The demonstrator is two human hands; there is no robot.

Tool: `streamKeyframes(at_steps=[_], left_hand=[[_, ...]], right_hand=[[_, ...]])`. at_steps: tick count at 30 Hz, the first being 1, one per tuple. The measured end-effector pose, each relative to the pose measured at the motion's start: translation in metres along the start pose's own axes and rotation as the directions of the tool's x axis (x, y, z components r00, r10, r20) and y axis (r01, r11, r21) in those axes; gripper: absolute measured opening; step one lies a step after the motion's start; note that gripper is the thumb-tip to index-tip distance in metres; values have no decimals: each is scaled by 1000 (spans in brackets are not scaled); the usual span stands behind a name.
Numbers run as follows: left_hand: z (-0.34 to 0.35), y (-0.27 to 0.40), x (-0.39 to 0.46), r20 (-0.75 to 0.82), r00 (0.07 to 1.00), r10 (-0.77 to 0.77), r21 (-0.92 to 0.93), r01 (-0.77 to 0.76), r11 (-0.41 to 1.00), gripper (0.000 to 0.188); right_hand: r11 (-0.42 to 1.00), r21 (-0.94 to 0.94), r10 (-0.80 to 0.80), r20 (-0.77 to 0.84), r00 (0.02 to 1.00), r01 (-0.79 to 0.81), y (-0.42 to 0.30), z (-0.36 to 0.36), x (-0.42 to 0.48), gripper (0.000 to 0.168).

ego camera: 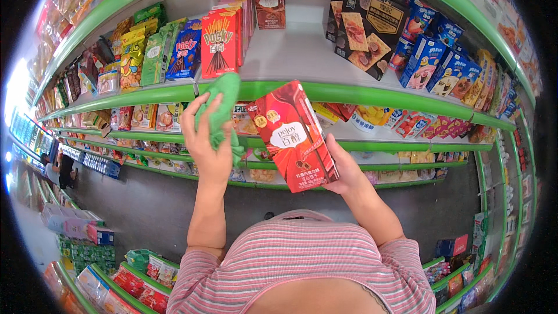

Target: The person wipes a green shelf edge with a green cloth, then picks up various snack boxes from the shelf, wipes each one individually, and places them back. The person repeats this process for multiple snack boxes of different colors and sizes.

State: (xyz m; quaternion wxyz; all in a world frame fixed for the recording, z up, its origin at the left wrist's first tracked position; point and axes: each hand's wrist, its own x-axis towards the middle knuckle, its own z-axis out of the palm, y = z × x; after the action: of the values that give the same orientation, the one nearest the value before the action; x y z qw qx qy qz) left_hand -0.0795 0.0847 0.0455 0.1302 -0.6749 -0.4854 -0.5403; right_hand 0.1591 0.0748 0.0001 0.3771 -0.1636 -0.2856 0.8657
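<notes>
My right hand grips a red Pejoy biscuit-stick box by its lower right edge, its printed front towards me and tilted a little. A crumpled green cloth is held in my left hand, left of the box and apart from it. Beyond the cloth, a red Pocky box stands upright at the shelf's front edge, with pink boxes behind it. A dark red Pejoy box stands further back on the same shelf.
Large black cracker boxes stand to the right, beside blue biscuit boxes. Blue Pocky and green boxes are on the left. The green shelf edge runs across in front of me, above lower stocked shelves. A person is far left.
</notes>
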Motion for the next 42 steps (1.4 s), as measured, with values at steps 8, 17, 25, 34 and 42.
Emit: streamKeyframes(at_steps=[8, 17, 25, 34, 42], left_hand=[[23, 56, -40, 332, 802, 496, 20, -532, 846, 48], [0, 19, -71, 78, 860, 505, 101, -511, 854, 31], [23, 48, -57, 128, 828, 545, 259, -559, 788, 33], [8, -1, -78, 519, 597, -612, -469, 797, 380, 39], [61, -13, -115, 871, 78, -485, -187, 966, -179, 67]], right_hand=[[991, -82, -114, -153, 982, 103, -3, 9, 17, 63], [922, 331, -182, -89, 979, 201, -31, 26, 25, 64], [937, 267, -222, -43, 974, 225, -15, 30, 34, 63], [997, 61, 55, -25, 998, -53, -18, -13, -16, 68], [962, 141, 269, -307, 913, -236, 8, -44, -30, 55]])
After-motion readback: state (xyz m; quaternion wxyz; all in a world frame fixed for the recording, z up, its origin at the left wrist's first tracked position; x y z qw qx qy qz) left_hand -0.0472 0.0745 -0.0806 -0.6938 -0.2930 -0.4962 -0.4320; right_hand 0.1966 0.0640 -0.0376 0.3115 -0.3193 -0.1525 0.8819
